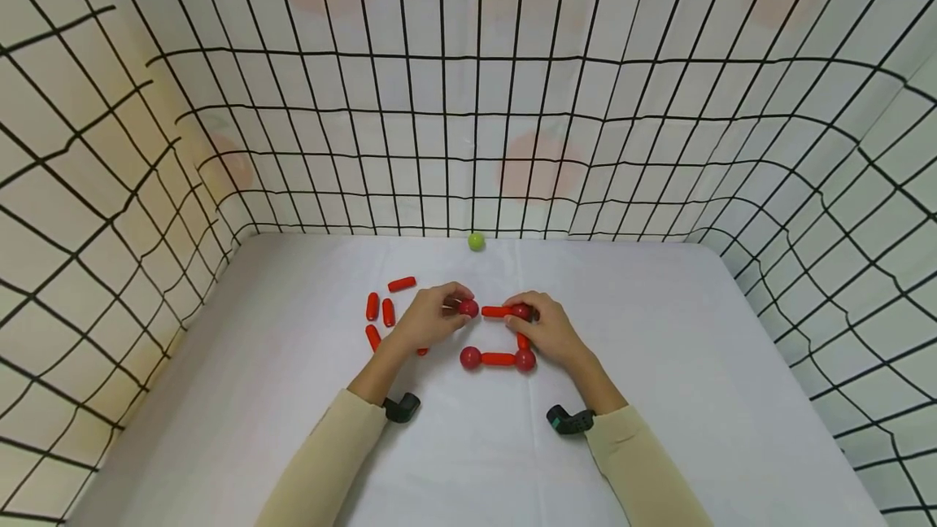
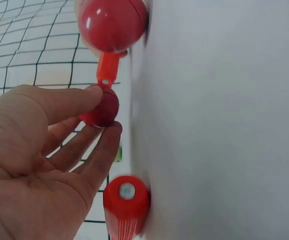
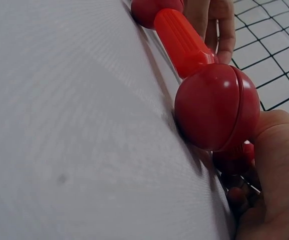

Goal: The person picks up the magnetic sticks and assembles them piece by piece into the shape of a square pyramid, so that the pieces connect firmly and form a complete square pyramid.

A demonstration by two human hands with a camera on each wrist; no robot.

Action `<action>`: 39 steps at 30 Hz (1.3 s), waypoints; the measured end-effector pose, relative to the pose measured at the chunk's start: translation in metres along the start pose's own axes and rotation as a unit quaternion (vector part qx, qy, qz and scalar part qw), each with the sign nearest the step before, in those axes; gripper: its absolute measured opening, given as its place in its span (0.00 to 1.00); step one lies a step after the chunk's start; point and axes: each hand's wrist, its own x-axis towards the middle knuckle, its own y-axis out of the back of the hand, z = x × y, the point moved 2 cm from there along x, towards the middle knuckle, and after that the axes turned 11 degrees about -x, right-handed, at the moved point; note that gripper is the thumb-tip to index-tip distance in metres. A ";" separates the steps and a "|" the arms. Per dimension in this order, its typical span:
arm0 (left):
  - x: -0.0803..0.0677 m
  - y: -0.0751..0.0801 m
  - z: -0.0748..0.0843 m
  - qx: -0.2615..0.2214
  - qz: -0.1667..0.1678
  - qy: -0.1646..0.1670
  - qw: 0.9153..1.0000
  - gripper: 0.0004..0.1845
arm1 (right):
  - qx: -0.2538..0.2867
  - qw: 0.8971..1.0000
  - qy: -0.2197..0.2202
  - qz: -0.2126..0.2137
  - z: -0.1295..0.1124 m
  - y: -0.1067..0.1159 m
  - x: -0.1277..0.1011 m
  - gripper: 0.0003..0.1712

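My left hand [image 1: 427,318] pinches a red ball [image 1: 469,308] between thumb and fingertips. A narrow gap parts this ball from the end of a red rod [image 1: 496,311]. That rod joins a second ball [image 1: 522,311], which my right hand [image 1: 551,330] holds with thumb and fingers. From there another rod [image 1: 523,341] runs toward me to a corner ball [image 1: 525,360]. A near rod [image 1: 499,359] links the corner to a ball [image 1: 471,358] at left. In the right wrist view the corner ball [image 3: 217,106] partly hides the right fingers.
Several loose red rods [image 1: 388,312] lie left of my left hand; one [image 2: 127,205] shows a metal disc at its end. A green ball [image 1: 476,241] sits at the table's far edge. Black netting [image 1: 476,88] rises behind and beside the white table [image 1: 498,462].
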 end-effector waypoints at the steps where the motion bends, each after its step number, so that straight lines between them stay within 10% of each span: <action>1: 0.001 -0.001 -0.001 0.001 -0.002 -0.002 1.000 0.17 | 0.000 1.000 0.000 0.000 0.000 0.000 0.000 0.14; 25: 0.000 -0.008 -0.002 0.024 -0.006 0.007 1.000 0.21 | -0.033 0.997 0.054 -0.051 -0.010 -0.001 0.011 0.17; 39: -0.005 0.034 -0.005 0.053 0.070 0.046 0.995 0.20 | -0.033 0.998 0.019 -0.041 -0.008 0.003 0.001 0.17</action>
